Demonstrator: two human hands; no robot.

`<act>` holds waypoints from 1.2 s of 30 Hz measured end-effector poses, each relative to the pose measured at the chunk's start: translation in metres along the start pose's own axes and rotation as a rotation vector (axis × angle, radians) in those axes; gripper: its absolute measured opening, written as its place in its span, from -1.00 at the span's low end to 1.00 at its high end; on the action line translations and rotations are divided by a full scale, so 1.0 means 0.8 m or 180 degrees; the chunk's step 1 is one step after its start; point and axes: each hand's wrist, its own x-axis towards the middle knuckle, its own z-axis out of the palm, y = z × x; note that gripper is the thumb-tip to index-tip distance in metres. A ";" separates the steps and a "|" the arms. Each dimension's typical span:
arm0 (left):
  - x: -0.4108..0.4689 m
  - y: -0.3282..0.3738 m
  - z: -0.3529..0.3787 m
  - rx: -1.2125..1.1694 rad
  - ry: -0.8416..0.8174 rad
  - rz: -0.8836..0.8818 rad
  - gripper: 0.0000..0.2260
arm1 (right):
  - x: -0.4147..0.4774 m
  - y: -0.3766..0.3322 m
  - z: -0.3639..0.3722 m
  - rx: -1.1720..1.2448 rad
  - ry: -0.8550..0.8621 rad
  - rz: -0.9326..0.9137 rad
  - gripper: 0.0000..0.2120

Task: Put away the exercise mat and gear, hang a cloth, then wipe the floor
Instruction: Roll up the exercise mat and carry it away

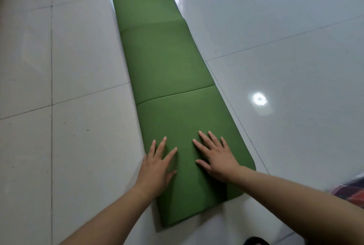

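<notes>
A person is kneeling over a long green exercise mat (169, 63) that is lying folded lengthwise on a glossy white tiled floor (59, 57). The mat — matte, padded and creased crosswise into cushion-like panels — is stretching away from the camera toward the top of the frame, its near end showing a rounded corner. The left hand (155, 168) is pressing flat near the mat's left edge, fingers straight and spread, gripping nothing. The right hand (216, 158) is lying just beside it on the same panel, palm down, fingers likewise splayed apart. Both bare forearms are reaching in from the bottom of the frame. A ceiling light is glaring off the polished tiles to the right, and a blurred piece of red-and-dark patterned fabric (352, 193) is showing at the right edge — its shape cannot be made out.
</notes>
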 end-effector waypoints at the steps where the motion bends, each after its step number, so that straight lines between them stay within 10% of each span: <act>1: -0.001 0.000 0.000 -0.0242 0.0053 -0.0172 -0.36 | 0.001 0.000 -0.003 0.0004 -0.0006 -0.0017 -0.37; 26: -0.065 -0.052 0.001 -0.0191 -0.0186 0.0339 -0.38 | -0.051 -0.039 0.029 -0.0232 -0.0300 -0.1466 -0.03; 36: -0.064 -0.056 -0.019 -0.0380 -0.0268 0.0492 -0.44 | -0.055 -0.039 0.000 0.0125 -0.0057 -0.2390 -0.55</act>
